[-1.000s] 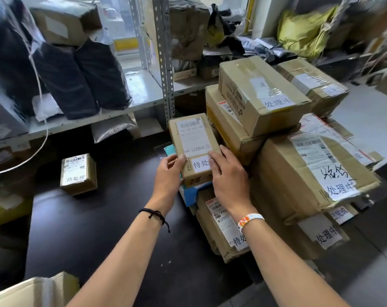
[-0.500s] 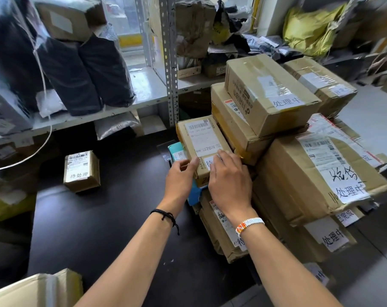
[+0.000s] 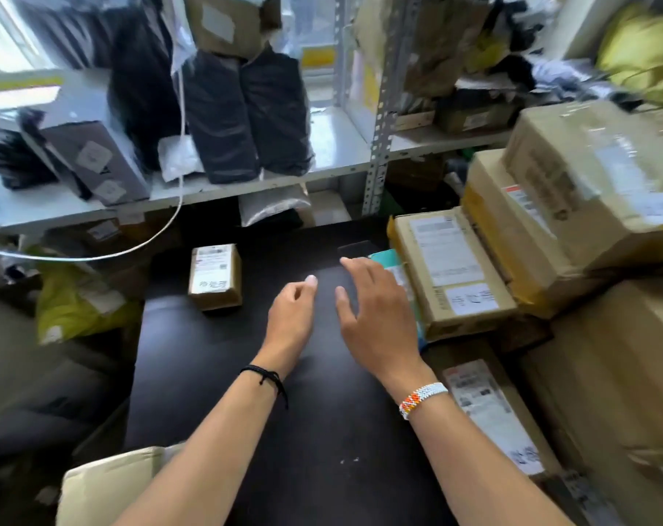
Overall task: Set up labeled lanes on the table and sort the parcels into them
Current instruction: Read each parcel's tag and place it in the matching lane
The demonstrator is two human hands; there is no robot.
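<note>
Both my hands hover over the black table [image 3: 216, 373], holding nothing. My left hand [image 3: 290, 317] has loosely curled fingers. My right hand [image 3: 375, 317] is spread, just left of a labeled cardboard parcel [image 3: 451, 271] that lies on a teal packet [image 3: 385, 258] at the edge of the pile. A small labeled box [image 3: 215, 277] stands alone on the table to the left of my hands. Larger labeled cartons [image 3: 542, 222] are stacked at the right, with another flat labeled parcel [image 3: 493, 415] lower down.
A metal shelf [image 3: 333, 146] at the back holds black bags [image 3: 246, 115] and boxes. A white cable [image 3: 132, 250] droops across the left. A yellow bag [image 3: 75, 301] lies left of the table, and a pale carton [image 3: 109, 487] sits at the near left corner.
Both hands have let go of the labeled parcel and pulled back to the left over the table. The view has swung left, so the pile now sits at the right.
</note>
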